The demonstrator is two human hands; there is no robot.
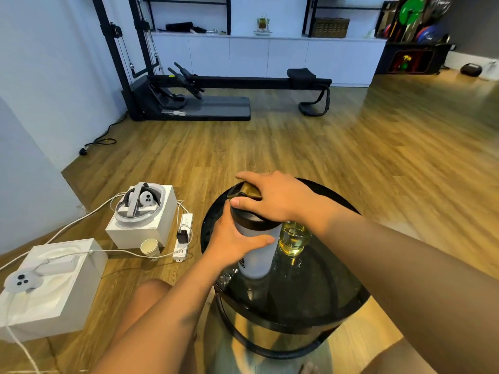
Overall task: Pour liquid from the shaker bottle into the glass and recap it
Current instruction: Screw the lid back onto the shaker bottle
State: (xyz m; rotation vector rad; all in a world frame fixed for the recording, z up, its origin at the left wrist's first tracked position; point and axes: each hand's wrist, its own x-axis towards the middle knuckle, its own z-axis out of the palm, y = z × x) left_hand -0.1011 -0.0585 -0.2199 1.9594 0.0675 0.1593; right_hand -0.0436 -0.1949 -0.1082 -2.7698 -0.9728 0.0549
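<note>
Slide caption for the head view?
Left hand holds the shaker bottle upright on the table; right hand grips its lid, beside a glass of yellow liquid.

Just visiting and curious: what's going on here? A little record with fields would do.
left hand: grips the bottle by its white body
right hand: grips the lid from above
bottle: upright on the table, lid on
glass: holds yellow liquid, beside the bottle on its right
table: round, black, glossy
floor: white boxes, paper cup

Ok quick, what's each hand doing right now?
Left hand: closed around the shaker bottle, holding its white body.
Right hand: closed on the lid on top.
</note>
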